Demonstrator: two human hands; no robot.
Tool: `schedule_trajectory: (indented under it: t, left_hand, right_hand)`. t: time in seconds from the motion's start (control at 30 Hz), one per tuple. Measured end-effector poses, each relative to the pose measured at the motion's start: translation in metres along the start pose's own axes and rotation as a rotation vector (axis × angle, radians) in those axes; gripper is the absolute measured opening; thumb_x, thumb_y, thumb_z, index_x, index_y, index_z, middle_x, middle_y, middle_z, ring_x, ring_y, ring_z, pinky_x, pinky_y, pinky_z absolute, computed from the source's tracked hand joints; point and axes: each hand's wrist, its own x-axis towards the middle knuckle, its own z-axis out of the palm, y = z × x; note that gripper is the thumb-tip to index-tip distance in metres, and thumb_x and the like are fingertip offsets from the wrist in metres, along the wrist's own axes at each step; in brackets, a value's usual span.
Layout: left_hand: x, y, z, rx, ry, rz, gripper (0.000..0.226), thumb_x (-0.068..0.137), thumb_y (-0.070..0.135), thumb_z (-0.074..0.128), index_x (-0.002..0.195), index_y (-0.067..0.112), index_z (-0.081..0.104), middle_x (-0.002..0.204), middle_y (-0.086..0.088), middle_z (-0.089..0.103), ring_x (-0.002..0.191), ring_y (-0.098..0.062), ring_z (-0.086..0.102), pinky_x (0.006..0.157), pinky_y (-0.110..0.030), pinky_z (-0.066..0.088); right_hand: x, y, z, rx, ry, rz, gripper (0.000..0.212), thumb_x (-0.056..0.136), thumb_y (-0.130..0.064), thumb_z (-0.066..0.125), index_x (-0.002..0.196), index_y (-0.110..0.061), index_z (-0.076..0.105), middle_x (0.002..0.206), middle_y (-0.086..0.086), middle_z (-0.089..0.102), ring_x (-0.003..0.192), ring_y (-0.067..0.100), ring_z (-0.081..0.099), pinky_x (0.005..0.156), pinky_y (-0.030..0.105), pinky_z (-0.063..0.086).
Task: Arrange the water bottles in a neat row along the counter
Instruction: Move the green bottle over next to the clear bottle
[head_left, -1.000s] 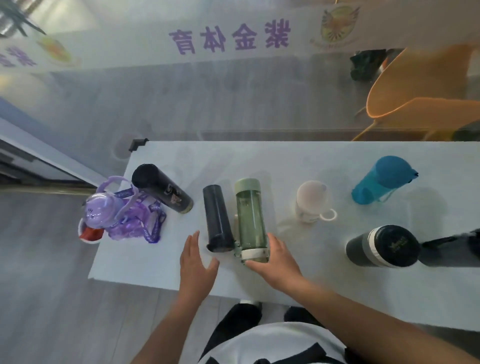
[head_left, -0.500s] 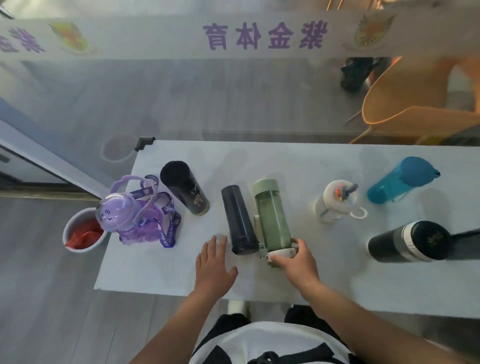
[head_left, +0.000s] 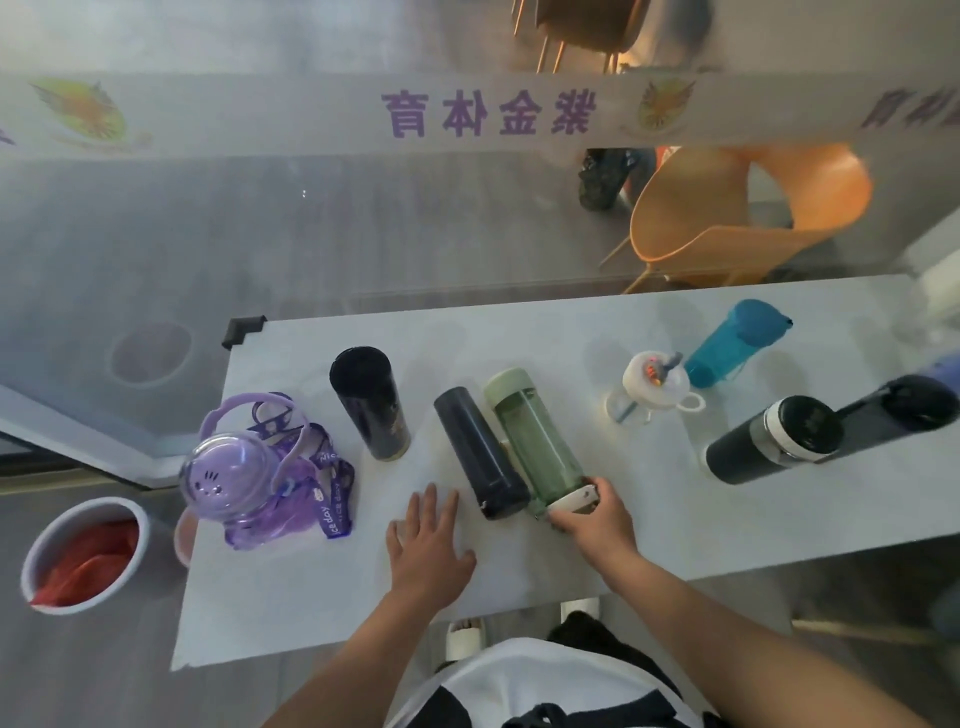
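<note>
Right hand (head_left: 592, 512) round green bottle (head_left: 535, 441), counter (head_left: 675, 519)

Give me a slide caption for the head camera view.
Right hand grips the base of the green bottle beside a black bottle on the counter; left hand rests flat.

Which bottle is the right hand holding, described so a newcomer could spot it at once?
On the white counter, look at the middle, just beyond the right hand. The green bottle it grips at the base is see-through with a pale green cap; the black bottle right beside it is opaque.
</note>
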Motion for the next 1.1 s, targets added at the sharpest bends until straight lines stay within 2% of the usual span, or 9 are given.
schedule_trajectory:
  t: [0.07,0.2,0.37,0.5,0.63,0.9,1.1]
  left_hand:
    - [0.0,-0.002,0.0,0.012,-0.01,0.012,0.081,0.092,0.049,0.044,0.155,0.035,-0.006,0.163,0.002,-0.02,0.15,-0.023,-0.018,0.121,-0.05,-0.003]
    - [-0.001,-0.002,0.0,0.015,-0.012,0.024,0.081,0.093,0.05,0.041,0.155,0.034,-0.008,0.162,0.001,-0.021,0.149,-0.023,-0.02,0.121,-0.051,-0.005]
    - [-0.001,-0.002,0.002,0.01,-0.004,0.026,0.081,0.093,0.052,0.04,0.155,0.033,-0.009,0.162,0.0,-0.021,0.149,-0.024,-0.021,0.12,-0.052,-0.006]
    - [-0.001,-0.001,0.003,0.013,-0.001,0.026,0.081,0.093,0.052,0.04,0.155,0.032,-0.009,0.162,-0.001,-0.022,0.149,-0.024,-0.021,0.12,-0.052,-0.006]
    - [-0.003,-0.002,0.002,0.011,-0.006,0.039,0.081,0.094,0.053,0.04,0.154,0.032,-0.009,0.162,-0.001,-0.023,0.149,-0.025,-0.022,0.12,-0.053,-0.007]
    - [-0.003,-0.001,0.004,0.034,0.005,0.032,0.079,0.094,0.054,0.037,0.154,0.032,-0.01,0.162,-0.001,-0.024,0.149,-0.025,-0.022,0.12,-0.052,-0.007]
    - [-0.003,0.003,0.005,0.055,0.001,0.026,0.079,0.095,0.055,0.035,0.154,0.03,-0.012,0.161,-0.002,-0.027,0.148,-0.027,-0.023,0.12,-0.054,-0.008]
  right_hand:
    - [-0.005,-0.004,-0.004,0.015,0.037,-0.008,0.063,0.058,-0.024,0.087,0.112,-0.028,0.054,0.105,0.003,0.066,0.089,0.02,0.063,0.08,0.041,0.056]
    - [-0.015,-0.022,-0.028,-0.009,0.105,-0.1,0.071,0.06,-0.026,0.088,0.121,-0.027,0.053,0.112,0.003,0.061,0.097,0.021,0.059,0.083,0.039,0.056]
    - [-0.023,-0.071,-0.077,-0.077,0.159,-0.328,0.071,0.069,-0.028,0.085,0.129,-0.023,0.048,0.117,-0.005,0.058,0.104,0.016,0.059,0.08,0.021,0.051]
    - [-0.029,-0.111,-0.101,-0.232,0.126,-0.423,0.071,0.072,-0.032,0.081,0.132,-0.029,0.044,0.118,-0.008,0.053,0.105,0.012,0.054,0.085,0.025,0.051]
    - [-0.035,-0.125,-0.115,-0.414,0.056,-0.416,0.069,0.069,-0.034,0.082,0.127,-0.038,0.044,0.118,-0.004,0.059,0.102,0.02,0.06,0.085,0.039,0.058]
    - [-0.043,-0.11,-0.139,-0.529,0.059,-0.389,0.077,0.075,-0.032,0.077,0.14,-0.038,0.038,0.12,0.005,0.059,0.101,0.022,0.058,0.085,0.037,0.056]
    - [-0.047,-0.105,-0.142,-0.584,0.004,-0.367,0.078,0.072,-0.035,0.079,0.137,-0.04,0.036,0.12,0.002,0.052,0.098,0.019,0.058,0.078,0.032,0.057]
